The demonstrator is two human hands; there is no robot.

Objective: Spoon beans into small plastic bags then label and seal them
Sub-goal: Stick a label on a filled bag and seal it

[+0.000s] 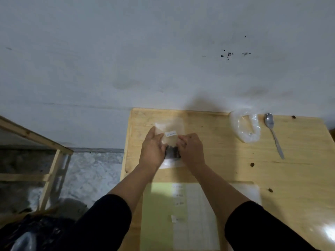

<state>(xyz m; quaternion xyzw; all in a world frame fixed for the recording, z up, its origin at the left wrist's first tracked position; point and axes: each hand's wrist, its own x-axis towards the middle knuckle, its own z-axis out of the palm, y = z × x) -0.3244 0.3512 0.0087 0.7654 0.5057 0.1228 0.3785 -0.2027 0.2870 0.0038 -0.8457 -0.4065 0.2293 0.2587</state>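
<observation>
Centre frame, left hand (152, 151) and right hand (190, 151) flank the small clear labelled plastic bag (169, 132) of dark beans (172, 152), fingers clamped on its sides, mouth pointing away toward the wall.

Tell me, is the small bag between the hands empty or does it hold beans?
It holds beans: a dark clump shows through the clear small bag, between the left hand and right hand.

On the pale wooden counter (299, 178), a clear beans bag (169, 134) lies centre frame; crumpled plastic bag (244, 127) and metal spoon (272, 133) upper right; label sheet (181, 214) below.
</observation>
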